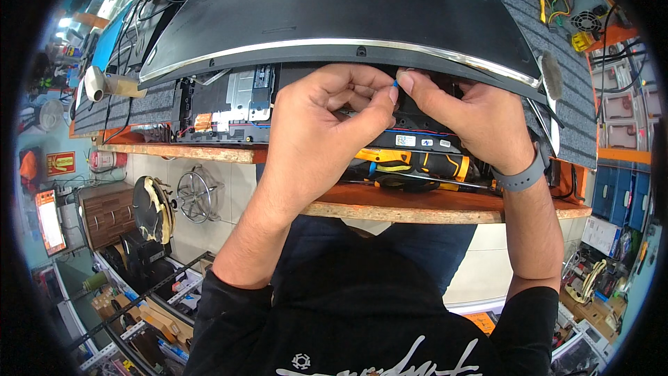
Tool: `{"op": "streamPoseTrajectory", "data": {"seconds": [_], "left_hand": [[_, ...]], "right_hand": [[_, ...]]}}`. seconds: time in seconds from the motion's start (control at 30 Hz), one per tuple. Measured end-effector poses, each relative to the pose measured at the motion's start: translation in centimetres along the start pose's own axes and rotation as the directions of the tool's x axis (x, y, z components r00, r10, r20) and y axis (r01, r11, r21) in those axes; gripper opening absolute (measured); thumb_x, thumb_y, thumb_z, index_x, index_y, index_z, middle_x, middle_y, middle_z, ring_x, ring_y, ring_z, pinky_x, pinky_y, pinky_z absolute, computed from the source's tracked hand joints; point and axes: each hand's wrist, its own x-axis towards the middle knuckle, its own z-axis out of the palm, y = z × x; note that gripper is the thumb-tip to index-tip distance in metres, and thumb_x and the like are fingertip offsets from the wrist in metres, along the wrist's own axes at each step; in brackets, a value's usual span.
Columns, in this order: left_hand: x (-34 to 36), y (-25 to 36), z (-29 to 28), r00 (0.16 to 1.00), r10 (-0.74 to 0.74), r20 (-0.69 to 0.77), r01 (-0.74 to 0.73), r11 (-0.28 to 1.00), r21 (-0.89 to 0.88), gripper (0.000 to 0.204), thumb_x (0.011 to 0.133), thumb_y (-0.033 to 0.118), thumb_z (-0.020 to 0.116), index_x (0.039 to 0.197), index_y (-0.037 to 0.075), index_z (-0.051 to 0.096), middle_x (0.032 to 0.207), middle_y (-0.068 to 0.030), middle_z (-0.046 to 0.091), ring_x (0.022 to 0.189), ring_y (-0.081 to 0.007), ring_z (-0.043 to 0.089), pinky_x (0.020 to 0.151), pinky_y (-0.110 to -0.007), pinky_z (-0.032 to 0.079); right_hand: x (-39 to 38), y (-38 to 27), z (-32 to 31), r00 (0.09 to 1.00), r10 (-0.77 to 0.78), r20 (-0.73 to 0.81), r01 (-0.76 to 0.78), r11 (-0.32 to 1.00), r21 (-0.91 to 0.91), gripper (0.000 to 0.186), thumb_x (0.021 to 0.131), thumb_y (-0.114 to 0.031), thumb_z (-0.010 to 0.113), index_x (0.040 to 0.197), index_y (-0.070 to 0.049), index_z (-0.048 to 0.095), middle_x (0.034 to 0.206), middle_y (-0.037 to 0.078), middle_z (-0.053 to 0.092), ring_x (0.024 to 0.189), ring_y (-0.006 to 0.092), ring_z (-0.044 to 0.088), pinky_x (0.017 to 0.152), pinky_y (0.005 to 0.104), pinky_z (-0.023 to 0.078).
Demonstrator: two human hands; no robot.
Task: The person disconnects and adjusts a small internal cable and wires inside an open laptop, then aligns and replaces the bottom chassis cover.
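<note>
1. L hand [313, 115]: fingers pinching tiny blue bit [396, 84], prob. fingertips b/c it's so small.
2. R hand [480, 115] alongside, thumb nearby; fingers part-hidden, can't tell grip.
3. Black panel [292, 10] over open chassis [240, 97], apparently tilted for access; bit's below panel edge.

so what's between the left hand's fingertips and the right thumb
In the head view, a small blue piece shows between the left hand and the right hand; it is too small to identify.
</note>
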Motion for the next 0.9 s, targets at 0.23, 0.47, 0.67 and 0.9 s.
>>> {"op": "streamPoseTrajectory", "data": {"seconds": [0.23,0.47,0.67,0.9], "left_hand": [[-0.09,0.08,0.16,0.999,-0.007,-0.032,0.007,1.0,-0.013,0.013,0.082,0.004,0.058,0.091,-0.006,0.06,0.078,-0.0097,0.065,0.067,-0.0116,0.063,0.055,-0.019,0.048],[-0.12,-0.21,0.77,0.982,0.088,-0.167,-0.086,0.996,0.023,0.012,0.076,0.004,0.062,0.084,-0.004,0.063,0.072,-0.0059,0.065,0.063,-0.0063,0.059,0.054,-0.019,0.046],[0.0,-0.23,0.92,0.976,0.107,-0.188,-0.105,0.994,0.024,0.012,0.075,0.004,0.063,0.083,-0.005,0.063,0.073,-0.0069,0.065,0.062,-0.0064,0.059,0.054,-0.02,0.047],[-0.06,-0.08,0.61,0.99,0.105,-0.095,-0.095,0.99,0.108,0.013,0.08,-0.002,0.059,0.091,-0.009,0.059,0.081,-0.0109,0.065,0.069,-0.0102,0.062,0.063,-0.02,0.05]], "right_hand": [[0.06,-0.09,0.13,0.999,0.033,-0.003,-0.033,0.999,0.022,0.029,0.078,-0.033,0.064,0.088,-0.006,0.066,0.071,0.005,0.064,0.06,0.0126,0.06,0.052,0.0249,0.047],[0.07,-0.54,0.2,1.0,0.009,0.003,-0.009,1.0,0.008,0.027,0.078,-0.033,0.064,0.084,-0.006,0.066,0.065,0.001,0.061,0.056,0.0085,0.056,0.051,0.0231,0.045],[-0.09,-0.5,0.2,1.0,0.017,-0.006,-0.017,1.0,-0.005,0.026,0.077,-0.031,0.065,0.082,-0.006,0.065,0.065,0.001,0.061,0.055,0.0081,0.056,0.05,0.0219,0.044],[-0.11,0.39,0.38,0.998,-0.051,-0.029,0.05,0.998,-0.025,0.026,0.077,-0.031,0.065,0.081,-0.005,0.065,0.065,0.003,0.061,0.055,0.0092,0.057,0.048,0.0222,0.044]]}}
